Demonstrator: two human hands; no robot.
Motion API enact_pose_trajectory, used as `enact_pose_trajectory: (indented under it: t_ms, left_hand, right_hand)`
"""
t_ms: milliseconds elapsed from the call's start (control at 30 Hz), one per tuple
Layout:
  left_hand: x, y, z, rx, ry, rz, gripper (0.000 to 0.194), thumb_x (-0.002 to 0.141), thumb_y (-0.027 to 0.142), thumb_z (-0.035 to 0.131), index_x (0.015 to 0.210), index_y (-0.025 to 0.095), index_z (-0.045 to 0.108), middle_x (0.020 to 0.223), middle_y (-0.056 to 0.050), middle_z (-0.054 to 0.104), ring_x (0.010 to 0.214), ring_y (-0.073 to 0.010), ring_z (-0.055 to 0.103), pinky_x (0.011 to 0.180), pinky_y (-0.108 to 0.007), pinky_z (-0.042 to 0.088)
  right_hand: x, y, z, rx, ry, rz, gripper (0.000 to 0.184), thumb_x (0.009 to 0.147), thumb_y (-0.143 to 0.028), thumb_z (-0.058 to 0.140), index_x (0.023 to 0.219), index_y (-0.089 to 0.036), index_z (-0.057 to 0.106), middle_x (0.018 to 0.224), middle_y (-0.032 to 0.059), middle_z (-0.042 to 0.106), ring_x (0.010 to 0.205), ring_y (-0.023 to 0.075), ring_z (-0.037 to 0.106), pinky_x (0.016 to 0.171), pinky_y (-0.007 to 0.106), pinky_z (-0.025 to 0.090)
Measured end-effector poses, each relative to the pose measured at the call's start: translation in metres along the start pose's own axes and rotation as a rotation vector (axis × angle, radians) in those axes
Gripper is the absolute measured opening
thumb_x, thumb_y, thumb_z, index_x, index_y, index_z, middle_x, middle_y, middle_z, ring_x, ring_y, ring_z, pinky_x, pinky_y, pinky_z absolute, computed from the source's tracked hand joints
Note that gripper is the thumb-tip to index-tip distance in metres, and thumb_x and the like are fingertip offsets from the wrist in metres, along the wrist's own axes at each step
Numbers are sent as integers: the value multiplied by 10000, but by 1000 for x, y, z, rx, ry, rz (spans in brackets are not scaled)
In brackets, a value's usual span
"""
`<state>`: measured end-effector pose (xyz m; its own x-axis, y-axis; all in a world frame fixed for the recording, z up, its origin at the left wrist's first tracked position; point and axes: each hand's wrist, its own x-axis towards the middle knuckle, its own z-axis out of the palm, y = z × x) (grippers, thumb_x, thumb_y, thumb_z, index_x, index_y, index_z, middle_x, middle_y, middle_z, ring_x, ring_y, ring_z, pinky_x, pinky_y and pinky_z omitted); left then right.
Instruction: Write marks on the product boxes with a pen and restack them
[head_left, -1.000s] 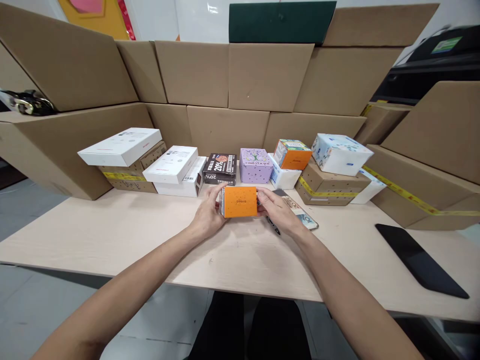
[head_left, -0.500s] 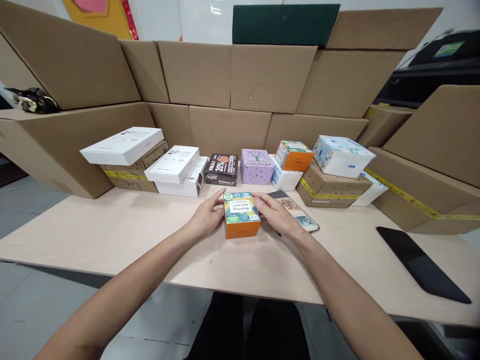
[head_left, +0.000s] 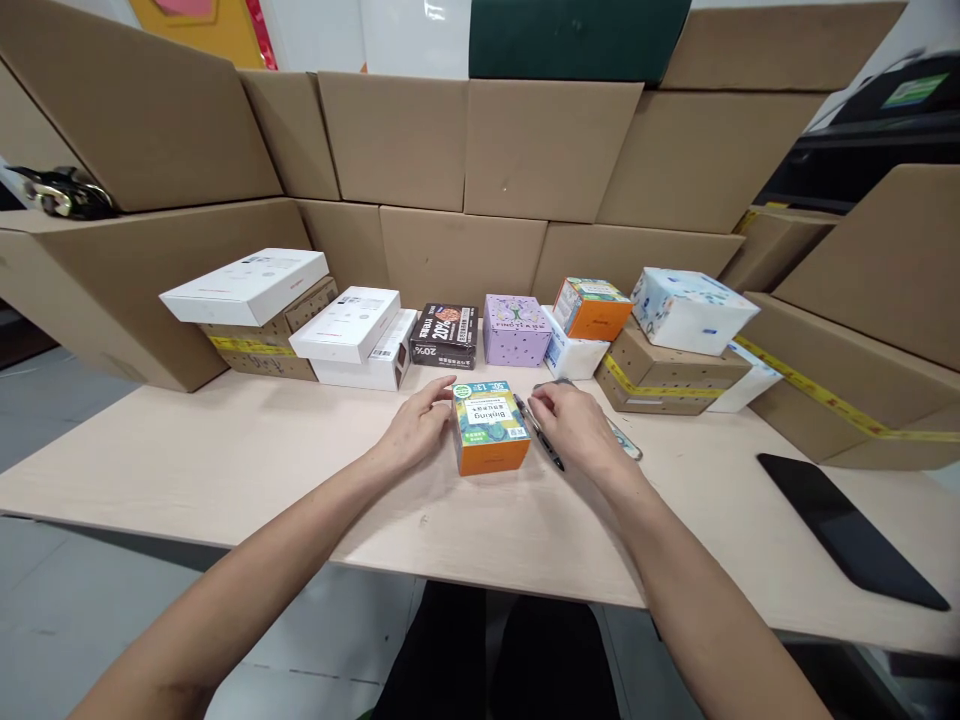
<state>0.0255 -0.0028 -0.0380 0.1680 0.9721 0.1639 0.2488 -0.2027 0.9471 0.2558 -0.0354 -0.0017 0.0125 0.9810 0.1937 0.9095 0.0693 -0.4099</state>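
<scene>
A small orange box (head_left: pixel 489 428) with a green and white printed top stands on the pale wooden table (head_left: pixel 225 470). My left hand (head_left: pixel 415 427) lies to its left, fingers stretched out and touching the box's left edge without gripping it. My right hand (head_left: pixel 578 425) rests a little to the right of the box, fingers loosely spread, holding nothing. A black pen (head_left: pixel 541 435) lies on the table between the box and my right hand. A flat printed packet (head_left: pixel 628 447) shows partly from under that hand.
Behind stands a row of boxes: white ones (head_left: pixel 244 287) (head_left: pixel 346 325) on the left, a black one (head_left: pixel 444 337), a purple one (head_left: pixel 517 330), another orange one (head_left: pixel 592 308), a white-blue one (head_left: pixel 691 309). A black flat device (head_left: pixel 851 528) lies right. Cardboard cartons (head_left: pixel 465 150) wall in the table.
The orange box was tipped from its orange face onto its base, so the printed top faces up. My right hand has let go and drawn off to the right, uncovering the pen.
</scene>
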Motion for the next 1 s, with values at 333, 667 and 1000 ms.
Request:
enact_pose_trajectory:
  t_ms: [333,667,1000]
  left_hand:
    - [-9,17,-17,31,-396,-50,1115,727,514,774,1592,226,132,1520,-179,416,1309,-380,495,1068,-528,428]
    - [-20,22,-1,1,-399,80,1146,628,373,857,1531,220,169,1425,-180,467,1317,-365,476,1088,-566,405]
    - [-21,10,8,70,-398,169,766,632,445,870,1160,240,354,1232,-94,538,1095,-282,586,882,-435,500]
  right_hand:
    - [0,9,6,-261,-280,45,218,849,-302,511,760,-177,666,839,134,718,840,256,640,616,314,339]
    - [11,9,-12,935,236,152,303,804,-495,609,820,-228,466,624,-14,650,445,124,552,437,237,407]
    - [-8,-19,-3,1400,-53,-60,248,788,-375,608,960,-197,594,768,18,719,656,135,664,646,277,546]
